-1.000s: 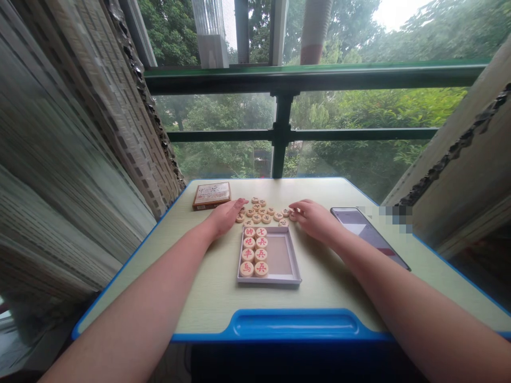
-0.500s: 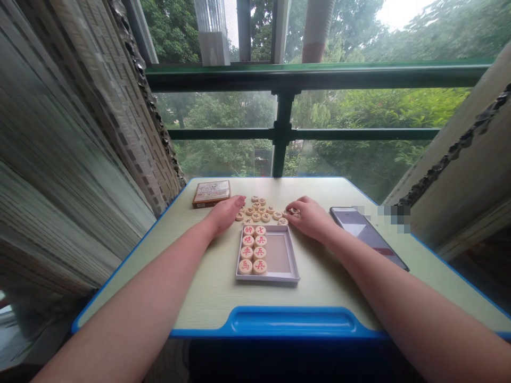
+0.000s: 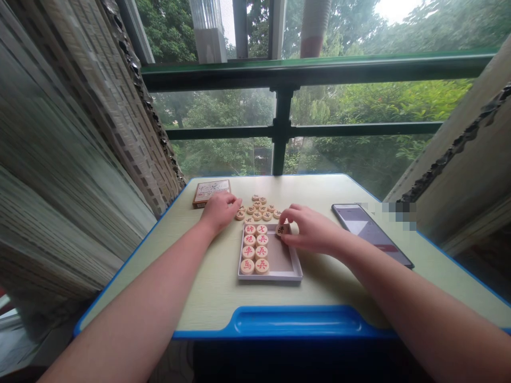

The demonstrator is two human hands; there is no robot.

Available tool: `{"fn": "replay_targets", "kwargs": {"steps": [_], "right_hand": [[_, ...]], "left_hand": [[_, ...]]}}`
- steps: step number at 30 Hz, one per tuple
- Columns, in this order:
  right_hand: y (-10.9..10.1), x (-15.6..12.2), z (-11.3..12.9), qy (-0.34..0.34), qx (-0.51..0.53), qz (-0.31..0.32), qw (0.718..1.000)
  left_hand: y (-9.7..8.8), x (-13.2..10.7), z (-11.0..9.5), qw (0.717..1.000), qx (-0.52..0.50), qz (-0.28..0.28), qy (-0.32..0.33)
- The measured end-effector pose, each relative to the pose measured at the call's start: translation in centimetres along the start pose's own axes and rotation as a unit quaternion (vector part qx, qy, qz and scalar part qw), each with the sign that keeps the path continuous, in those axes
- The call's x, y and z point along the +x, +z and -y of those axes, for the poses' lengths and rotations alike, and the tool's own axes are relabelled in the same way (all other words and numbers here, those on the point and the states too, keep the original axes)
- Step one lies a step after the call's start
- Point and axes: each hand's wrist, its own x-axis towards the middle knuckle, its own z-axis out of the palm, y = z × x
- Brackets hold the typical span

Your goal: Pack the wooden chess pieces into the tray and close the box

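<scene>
My right hand (image 3: 301, 226) pinches a Chinese chess piece (image 3: 280, 230) with a black character. It holds the piece at the top right part of the shallow white box (image 3: 298, 266); whether the piece touches the bottom is unclear. Two columns of red-lettered Chinese chess pieces (image 3: 262, 252) fill the left of this box. Behind it lies a loose group of black-lettered pieces (image 3: 262, 209). My left hand (image 3: 221, 211) rests on the table left of this group, fingers loosely bent, the fingertips near its leftmost pieces. I see nothing held in it.
A brown box (image 3: 211, 190) with a printed top sits at the back left, behind my left hand. A phone (image 3: 369, 234) lies right of my right forearm. The table (image 3: 207, 298) has a blue rim and a blue molded groove (image 3: 297, 320) in front.
My right hand has moved from the loose pieces toward me to the white box, now with a black-lettered piece between its fingers. My left hand's fingers have bent slightly.
</scene>
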Motion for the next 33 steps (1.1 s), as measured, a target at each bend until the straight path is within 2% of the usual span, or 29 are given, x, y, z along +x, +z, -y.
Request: {"fn": "replay_targets", "kwargs": {"steps": [7, 15, 21, 27, 33], "right_hand": [[-0.08, -0.05, 0.56, -0.014, -0.033, -0.012, 0.999], [0.16, -0.1, 0.88, -0.045, -0.063, -0.017, 0.997], [-0.08, -0.17, 1.01, -0.037, -0.075, 0.0, 0.997], [-0.05, -0.18, 1.07, -0.037, -0.085, -0.007, 0.996], [0.24, -0.09, 0.98, -0.036, -0.086, 0.006, 0.996]], "left_hand": [[-0.09, -0.18, -0.71, 0.998, -0.016, 0.027, 0.047], [-0.2, -0.24, -0.44, 0.999, -0.016, 0.029, 0.029], [-0.26, -0.24, -0.14, 0.999, -0.029, 0.041, -0.004], [-0.43, -0.35, -0.71, 0.996, -0.054, 0.062, 0.026], [-0.3, -0.33, -0.42, 0.996, -0.058, 0.06, 0.013]]}}
